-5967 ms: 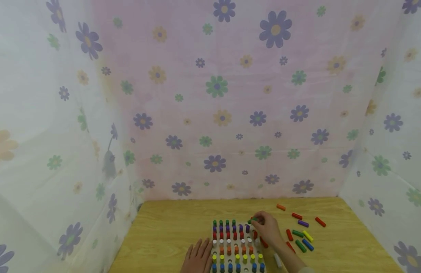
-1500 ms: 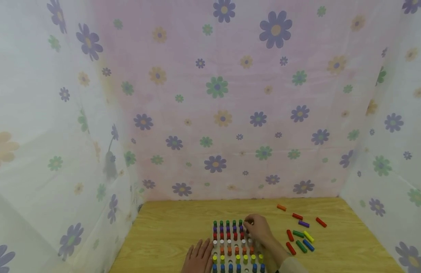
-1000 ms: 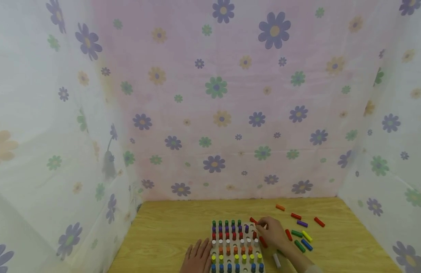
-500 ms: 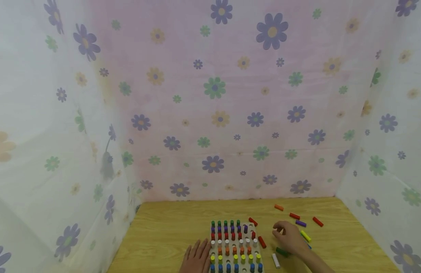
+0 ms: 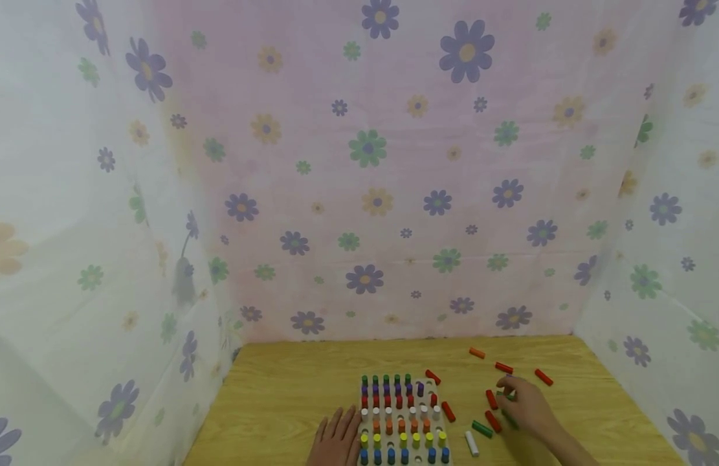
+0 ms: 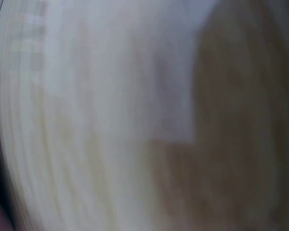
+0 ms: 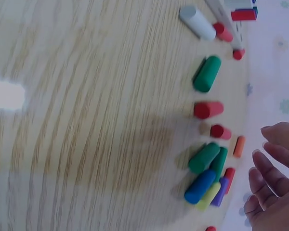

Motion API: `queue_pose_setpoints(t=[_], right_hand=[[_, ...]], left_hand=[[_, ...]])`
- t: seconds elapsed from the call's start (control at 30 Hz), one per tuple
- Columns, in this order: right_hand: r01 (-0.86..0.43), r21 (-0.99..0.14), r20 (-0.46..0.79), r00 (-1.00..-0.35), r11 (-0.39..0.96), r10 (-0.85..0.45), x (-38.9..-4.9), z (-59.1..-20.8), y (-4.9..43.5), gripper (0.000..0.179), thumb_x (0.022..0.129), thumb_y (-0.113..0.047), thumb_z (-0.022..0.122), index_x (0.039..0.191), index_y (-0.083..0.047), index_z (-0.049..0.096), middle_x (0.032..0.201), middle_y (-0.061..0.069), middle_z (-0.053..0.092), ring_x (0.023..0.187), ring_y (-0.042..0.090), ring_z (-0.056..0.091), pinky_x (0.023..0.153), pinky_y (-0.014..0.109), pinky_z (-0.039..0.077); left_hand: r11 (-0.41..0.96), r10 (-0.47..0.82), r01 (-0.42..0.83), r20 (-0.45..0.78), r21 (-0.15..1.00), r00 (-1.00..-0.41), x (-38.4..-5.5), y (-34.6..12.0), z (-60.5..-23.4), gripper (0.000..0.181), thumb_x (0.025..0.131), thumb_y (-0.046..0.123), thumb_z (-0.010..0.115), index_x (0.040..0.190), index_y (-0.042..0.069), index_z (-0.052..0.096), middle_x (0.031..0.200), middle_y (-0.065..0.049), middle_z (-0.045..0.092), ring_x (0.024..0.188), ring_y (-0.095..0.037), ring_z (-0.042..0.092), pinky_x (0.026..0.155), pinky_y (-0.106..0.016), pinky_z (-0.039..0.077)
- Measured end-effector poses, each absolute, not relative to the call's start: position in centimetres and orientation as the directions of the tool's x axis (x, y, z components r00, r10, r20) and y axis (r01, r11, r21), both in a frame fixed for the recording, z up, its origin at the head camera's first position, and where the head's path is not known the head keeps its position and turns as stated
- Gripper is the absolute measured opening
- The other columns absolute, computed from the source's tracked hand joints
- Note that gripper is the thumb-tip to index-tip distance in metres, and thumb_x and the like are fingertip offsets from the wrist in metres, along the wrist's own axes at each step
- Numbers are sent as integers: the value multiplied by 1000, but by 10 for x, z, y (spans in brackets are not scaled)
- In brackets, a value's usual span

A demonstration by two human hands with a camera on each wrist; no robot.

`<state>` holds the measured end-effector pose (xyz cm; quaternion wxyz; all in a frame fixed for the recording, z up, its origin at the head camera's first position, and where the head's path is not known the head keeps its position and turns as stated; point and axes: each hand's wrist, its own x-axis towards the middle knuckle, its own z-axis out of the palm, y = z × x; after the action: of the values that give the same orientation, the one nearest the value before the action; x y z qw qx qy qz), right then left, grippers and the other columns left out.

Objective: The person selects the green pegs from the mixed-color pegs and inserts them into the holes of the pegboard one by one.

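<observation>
A pegboard [image 5: 440, 422] stands at the front of the table with rows of upright green, purple, red, white, orange, yellow and blue pegs. My left hand [image 5: 336, 437] rests with straight fingers along its left edge. To the right, my right hand [image 5: 528, 404] hovers over a cluster of loose pegs, hiding most of them in the head view. In the right wrist view, that hand [image 7: 274, 185] has its fingers spread and slightly bent, holding nothing, while green pegs [image 7: 204, 158], a blue peg [image 7: 200, 186], a yellow peg [image 7: 210, 195] and a purple peg [image 7: 219, 192] lie together.
Between board and right hand lie a single green peg [image 5: 482, 428], a white peg [image 5: 472, 444] and red pegs [image 5: 448, 411]. An orange peg [image 5: 477, 353] lies farther back. Flowered curtains [image 5: 394, 194] enclose the table [image 5: 289, 369]. The left wrist view is blurred.
The right hand brought a green peg to the board's back row, where one more green peg now stands. Since then it has moved right, to the loose pegs. The left hand has stayed put.
</observation>
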<state>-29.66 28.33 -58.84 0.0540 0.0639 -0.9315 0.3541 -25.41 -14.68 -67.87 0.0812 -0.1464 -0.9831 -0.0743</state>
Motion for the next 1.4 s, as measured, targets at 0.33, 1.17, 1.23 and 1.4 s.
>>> queue_pose_setpoints(t=[0.33, 1.17, 1.23, 1.4], right_hand=[[-144, -495, 120, -988, 857, -97, -306, -592, 301, 30, 85, -3, 78, 110, 8, 69, 93, 10, 67, 86, 28, 66, 74, 48, 60], [14, -471, -53, -999, 882, -13, -311, -600, 308, 18, 88, -7, 72, 101, 5, 71, 88, 8, 70, 76, 20, 64, 63, 41, 58], [17, -470, -55, -998, 882, -11, -311, -602, 307, 15, 88, -7, 72, 99, 4, 71, 85, 7, 68, 73, 19, 62, 61, 39, 57], [19, -474, -54, -999, 880, -7, -311, -605, 307, 13, 88, -7, 71, 97, 2, 71, 81, 5, 66, 69, 18, 59, 57, 34, 53]], left_hand=[[941, 277, 304, 175, 148, -945, -256, -147, -679, 57, 111, 53, 25, 151, 23, 54, 155, 2, 50, 143, -31, 46, 118, -54, 37], [942, 276, 305, 193, 139, -942, -259, -148, -684, 58, 111, 54, 23, 150, 25, 54, 154, 3, 51, 142, -30, 46, 117, -55, 38], [943, 273, 301, 187, 141, -944, -258, -148, -685, 58, 111, 54, 23, 151, 26, 54, 155, 4, 51, 142, -29, 46, 118, -54, 37], [948, 268, 293, 179, 128, -947, -258, -148, -686, 57, 111, 55, 23, 151, 28, 53, 155, 6, 51, 142, -28, 47, 118, -53, 38]])
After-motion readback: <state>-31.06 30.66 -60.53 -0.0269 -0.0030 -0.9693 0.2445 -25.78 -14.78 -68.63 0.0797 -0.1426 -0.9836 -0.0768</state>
